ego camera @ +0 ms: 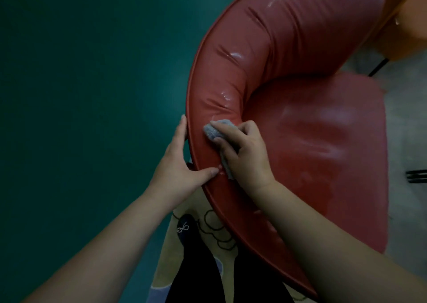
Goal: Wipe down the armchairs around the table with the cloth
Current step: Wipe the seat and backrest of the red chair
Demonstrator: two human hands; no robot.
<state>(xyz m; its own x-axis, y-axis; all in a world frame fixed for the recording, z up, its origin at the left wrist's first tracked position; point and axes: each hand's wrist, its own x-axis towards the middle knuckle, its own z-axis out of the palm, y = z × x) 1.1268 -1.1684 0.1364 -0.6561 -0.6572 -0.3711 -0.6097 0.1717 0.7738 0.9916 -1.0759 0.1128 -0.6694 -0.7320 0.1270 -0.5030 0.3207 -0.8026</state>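
A red glossy armchair (288, 76) with a curved padded backrest fills the middle and right of the head view. My right hand (245, 152) holds a crumpled grey cloth (213, 130) pressed against the inner face of the backrest near its rim. A tail of the cloth hangs down under the palm. My left hand (178, 164) grips the outer rim of the backrest, fingers behind it and thumb lying on the front beside the cloth. The seat cushion (335, 152) shows wet shiny streaks.
A dark green wall (92, 83) stands close on the left. An orange table (411, 25) with a black leg is at top right. Pale floor (411, 129) lies right of the chair. My dark-trousered legs and shoe (187, 231) stand on a patterned rug below.
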